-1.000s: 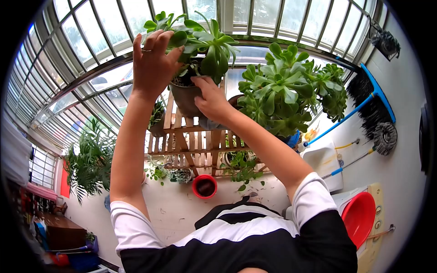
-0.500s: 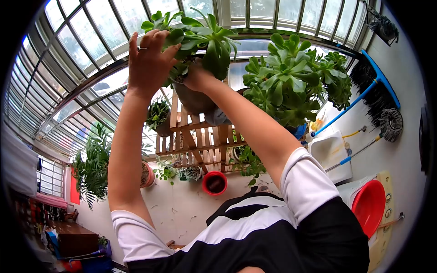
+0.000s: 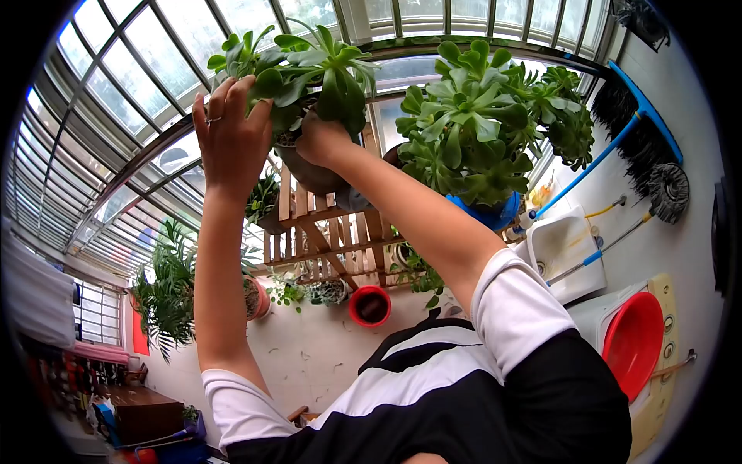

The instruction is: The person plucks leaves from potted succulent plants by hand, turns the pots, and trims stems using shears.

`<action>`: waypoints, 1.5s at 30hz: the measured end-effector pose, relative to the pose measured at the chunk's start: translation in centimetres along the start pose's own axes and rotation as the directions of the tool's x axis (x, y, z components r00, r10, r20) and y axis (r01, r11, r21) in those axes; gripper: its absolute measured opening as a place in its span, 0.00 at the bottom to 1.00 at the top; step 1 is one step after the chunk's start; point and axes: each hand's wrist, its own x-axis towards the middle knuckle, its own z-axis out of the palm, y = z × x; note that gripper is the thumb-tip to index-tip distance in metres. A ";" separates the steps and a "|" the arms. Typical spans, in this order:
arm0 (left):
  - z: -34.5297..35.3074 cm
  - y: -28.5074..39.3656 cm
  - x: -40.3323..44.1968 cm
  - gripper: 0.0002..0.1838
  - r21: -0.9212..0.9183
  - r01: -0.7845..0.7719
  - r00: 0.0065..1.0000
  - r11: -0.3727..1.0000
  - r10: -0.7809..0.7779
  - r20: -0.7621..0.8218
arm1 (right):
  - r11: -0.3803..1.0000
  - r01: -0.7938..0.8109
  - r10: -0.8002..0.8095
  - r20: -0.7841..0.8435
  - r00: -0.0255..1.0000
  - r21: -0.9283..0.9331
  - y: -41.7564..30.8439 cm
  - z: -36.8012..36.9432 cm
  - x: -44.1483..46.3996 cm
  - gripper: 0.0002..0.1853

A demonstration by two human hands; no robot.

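A leafy green succulent [image 3: 340, 73] grows in a dark grey-brown pot [image 3: 309, 172] at the top of a wooden slatted shelf [image 3: 332, 232]. My left hand [image 3: 232, 127], with a ring on one finger, is raised at the plant's left side, its fingers apart against the leaves; whether it grips a leaf is hidden. Below the leaves, my right hand [image 3: 321, 139] reaches in over the pot's rim at the soil. Its fingertips are hidden behind the hand, so what they hold cannot be made out.
Right of the pot is a larger succulent [image 3: 471, 127] in a blue pot [image 3: 491, 210]. A red pot [image 3: 370, 306] stands on the floor below the shelf. Window bars run behind. At the right are a blue broom [image 3: 641, 116], a mop [image 3: 668, 192], a white sink [image 3: 568, 251] and a red basin [image 3: 632, 348].
My right hand has gone from the pot's right edge to under the leaves, above the soil. The view has shifted, and my left hand stays beside the plant, slightly lower.
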 end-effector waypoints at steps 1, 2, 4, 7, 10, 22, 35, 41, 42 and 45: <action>-0.4 0.4 -0.2 0.21 0.000 0.015 1.000 1.000 -0.015 -0.004 | 1.000 -0.005 0.005 0.002 1.000 0.004 0.1 -0.2 -0.4 0.22; -1.1 0.7 -0.5 0.21 -0.044 0.025 1.000 0.999 -0.026 -0.010 | 0.998 0.049 -0.049 -0.014 0.999 0.042 0.3 -0.5 -0.7 0.22; -1.9 1.9 -1.4 0.19 -0.105 0.040 0.992 0.994 -0.052 -0.119 | 0.991 0.105 -0.103 -0.032 0.994 0.086 0.9 -0.5 -1.3 0.22; -1.5 4.0 -5.1 0.13 -0.354 0.089 0.956 0.931 -0.179 -0.231 | 0.967 0.252 -0.243 -0.149 0.958 0.044 2.2 0.3 -3.6 0.26; 0.0 7.3 -7.3 0.12 -0.693 0.398 0.902 0.601 -0.393 0.177 | 0.899 0.423 -0.399 -0.185 0.898 0.112 3.5 -0.6 -6.9 0.33; 12.4 8.6 -5.1 0.22 -0.501 0.758 0.632 0.417 -0.657 0.410 | 0.839 0.283 -0.298 -0.041 0.954 0.464 7.9 -4.3 -16.3 0.28; 17.0 7.0 -2.1 0.32 -0.574 0.815 0.333 0.080 -0.875 0.350 | 0.887 0.289 -0.457 0.777 0.433 0.361 13.7 -7.5 -24.0 0.20; 18.4 6.4 -2.6 0.34 -0.649 0.751 0.170 -0.123 -0.913 0.370 | 0.925 0.280 -0.346 0.874 0.341 0.257 14.9 -8.6 -24.8 0.21; 18.0 6.6 -2.3 0.34 -0.596 0.797 0.135 -0.100 -0.932 0.336 | 0.923 0.287 -0.349 0.875 0.336 0.257 15.1 -8.7 -24.9 0.21; 16.8 7.4 -1.1 0.33 -0.362 0.927 0.022 -0.099 -0.949 0.315 | 0.914 0.281 -0.377 0.867 0.326 0.291 15.6 -8.8 -25.5 0.21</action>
